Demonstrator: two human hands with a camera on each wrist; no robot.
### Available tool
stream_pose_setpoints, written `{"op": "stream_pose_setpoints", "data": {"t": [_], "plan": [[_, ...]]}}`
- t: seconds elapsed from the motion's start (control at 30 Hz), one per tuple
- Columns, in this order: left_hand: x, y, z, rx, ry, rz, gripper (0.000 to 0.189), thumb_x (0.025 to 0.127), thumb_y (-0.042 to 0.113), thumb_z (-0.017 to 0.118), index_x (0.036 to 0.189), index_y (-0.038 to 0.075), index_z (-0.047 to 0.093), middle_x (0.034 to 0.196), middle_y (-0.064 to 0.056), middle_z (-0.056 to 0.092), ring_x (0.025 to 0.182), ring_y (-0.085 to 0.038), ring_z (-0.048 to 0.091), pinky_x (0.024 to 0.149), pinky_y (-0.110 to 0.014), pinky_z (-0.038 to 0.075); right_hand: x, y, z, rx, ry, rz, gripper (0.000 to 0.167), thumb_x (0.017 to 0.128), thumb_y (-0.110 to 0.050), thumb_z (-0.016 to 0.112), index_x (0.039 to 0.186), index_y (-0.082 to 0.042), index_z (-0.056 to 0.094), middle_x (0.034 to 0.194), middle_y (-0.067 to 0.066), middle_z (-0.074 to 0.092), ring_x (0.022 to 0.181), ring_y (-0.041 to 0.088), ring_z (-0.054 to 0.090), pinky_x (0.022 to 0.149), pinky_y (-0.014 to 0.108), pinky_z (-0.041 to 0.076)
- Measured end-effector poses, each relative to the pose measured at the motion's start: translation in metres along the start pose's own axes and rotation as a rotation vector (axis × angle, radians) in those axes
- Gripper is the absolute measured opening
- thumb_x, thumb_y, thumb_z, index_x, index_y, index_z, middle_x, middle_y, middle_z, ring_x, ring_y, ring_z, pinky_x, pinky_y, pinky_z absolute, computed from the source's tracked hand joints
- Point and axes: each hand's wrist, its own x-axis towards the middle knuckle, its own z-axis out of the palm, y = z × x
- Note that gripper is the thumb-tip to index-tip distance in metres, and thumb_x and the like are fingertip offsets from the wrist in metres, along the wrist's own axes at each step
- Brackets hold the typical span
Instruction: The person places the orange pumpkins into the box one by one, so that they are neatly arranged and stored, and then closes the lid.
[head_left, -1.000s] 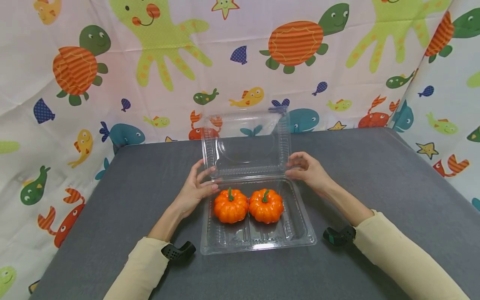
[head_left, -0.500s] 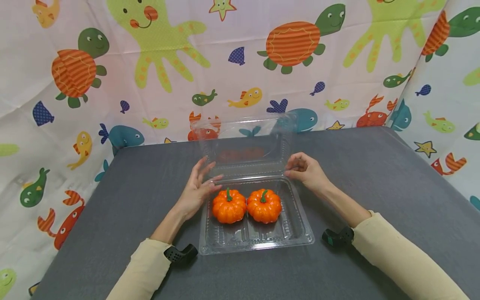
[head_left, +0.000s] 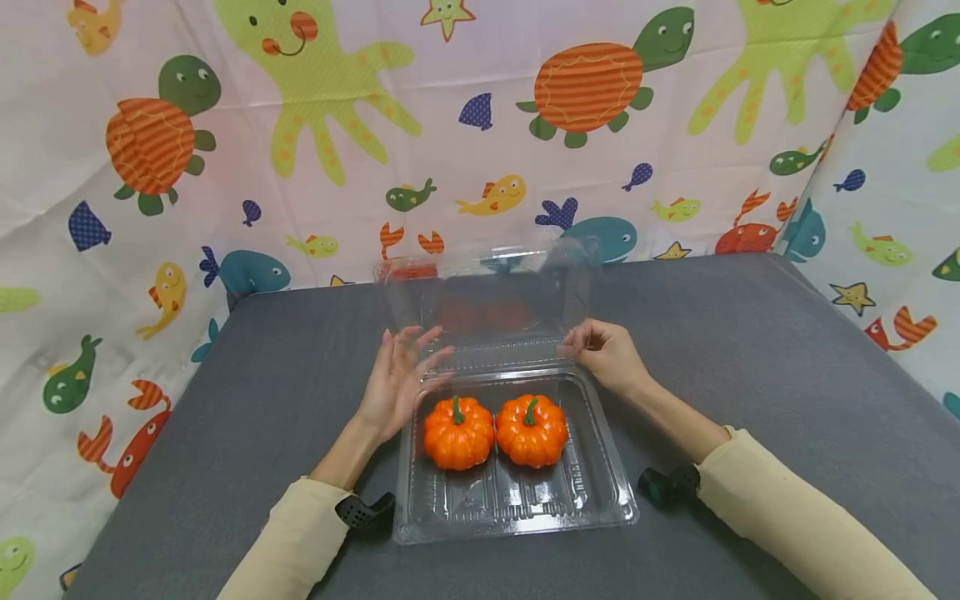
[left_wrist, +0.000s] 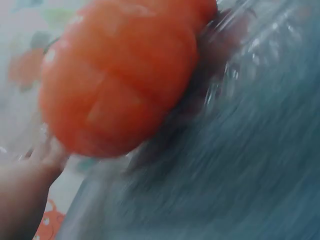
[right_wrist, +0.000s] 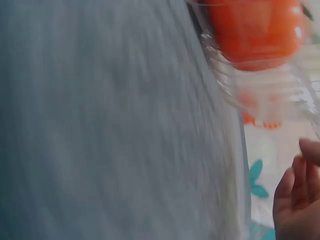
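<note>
Two small orange pumpkins [head_left: 459, 433] with green stems sit side by side in the base of a clear plastic clamshell container [head_left: 517, 527]. Its see-through lid [head_left: 495, 287] stands raised at the back, blurred. My left hand [head_left: 393, 379] is at the container's back left, fingers spread and curling round nothing. At the back right corner, by the hinge, my right hand [head_left: 606, 357] pinches the container's edge with curled fingers. The left wrist view shows one pumpkin [left_wrist: 120, 80] large and blurred. In the right wrist view, the right fingers [right_wrist: 300, 185] are bent near the clear plastic.
A grey cloth-covered table [head_left: 720, 358] lies beneath. Behind and at both sides hangs a white curtain [head_left: 442, 75] printed with sea animals. A black strap device [head_left: 367, 510] is on the left wrist, another [head_left: 667, 485] on the right.
The container with the pumpkins has come nearer to me. The lid has tipped further back. My left hand has turned and spread its fingers; my right hand has come nearer too.
</note>
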Motion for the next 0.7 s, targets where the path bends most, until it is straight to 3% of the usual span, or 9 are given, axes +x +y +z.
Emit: {"op": "stream_pose_setpoints", "data": {"t": [0.13, 0.23, 0.33, 0.43, 0.57, 0.7], "plan": [[0.003, -0.005, 0.007, 0.033, 0.1, 0.061, 0.046, 0.104, 0.045, 0.022, 0.144, 0.022, 0.027, 0.151, -0.014, 0.025, 0.131, -0.035, 0.037, 0.1, -0.048, 0.039, -0.004, -0.02, 0.012, -0.077, -0.002, -0.012, 0.02, 0.078, 0.024, 0.053, 0.068, 0.007, 0.051, 0.078, 0.018, 0.062, 0.072, 0.011, 0.062, 0.065, 0.019, 0.052], [0.004, -0.007, 0.01, 0.02, 0.148, 0.123, 0.058, 0.102, 0.048, 0.029, 0.15, 0.018, 0.018, 0.149, -0.015, 0.028, 0.125, -0.033, 0.044, 0.095, -0.047, 0.045, -0.004, -0.023, 0.016, -0.164, 0.005, -0.009, 0.02, 0.078, 0.023, 0.052, 0.069, 0.005, 0.052, 0.078, 0.018, 0.063, 0.074, 0.019, 0.062, 0.065, 0.02, 0.05], [0.004, -0.008, 0.01, 0.01, 0.18, 0.155, 0.058, 0.101, 0.05, 0.032, 0.149, 0.018, 0.024, 0.145, -0.016, 0.033, 0.122, -0.031, 0.048, 0.092, -0.046, 0.047, -0.002, -0.011, 0.013, -0.238, -0.006, 0.02, 0.019, 0.081, 0.02, 0.053, 0.074, 0.003, 0.056, 0.083, 0.015, 0.064, 0.077, 0.023, 0.061, 0.066, 0.02, 0.05], [0.004, -0.008, 0.009, -0.005, 0.2, 0.167, 0.052, 0.101, 0.048, 0.031, 0.145, 0.019, 0.031, 0.143, -0.017, 0.035, 0.12, -0.029, 0.049, 0.092, -0.045, 0.047, 0.001, 0.002, 0.01, -0.269, -0.037, 0.084, 0.014, 0.087, 0.013, 0.054, 0.087, 0.001, 0.061, 0.091, 0.013, 0.065, 0.081, 0.024, 0.061, 0.069, 0.023, 0.05], [0.004, -0.007, 0.007, -0.003, 0.227, 0.172, 0.047, 0.102, 0.044, 0.033, 0.141, 0.018, 0.035, 0.139, -0.015, 0.039, 0.119, -0.027, 0.049, 0.093, -0.046, 0.046, -0.001, 0.003, 0.005, -0.197, -0.1, 0.225, 0.02, 0.099, -0.007, 0.05, 0.115, 0.002, 0.057, 0.106, 0.017, 0.062, 0.086, 0.023, 0.059, 0.072, 0.028, 0.052], [0.004, -0.007, 0.006, 0.015, 0.261, 0.17, 0.047, 0.102, 0.042, 0.035, 0.141, 0.017, 0.036, 0.128, -0.008, 0.046, 0.118, -0.026, 0.05, 0.093, -0.047, 0.046, -0.003, 0.002, -0.002, 0.013, -0.15, 0.346, 0.046, 0.104, -0.033, 0.039, 0.13, 0.004, 0.047, 0.112, 0.022, 0.058, 0.085, 0.019, 0.06, 0.07, 0.028, 0.053]]}}
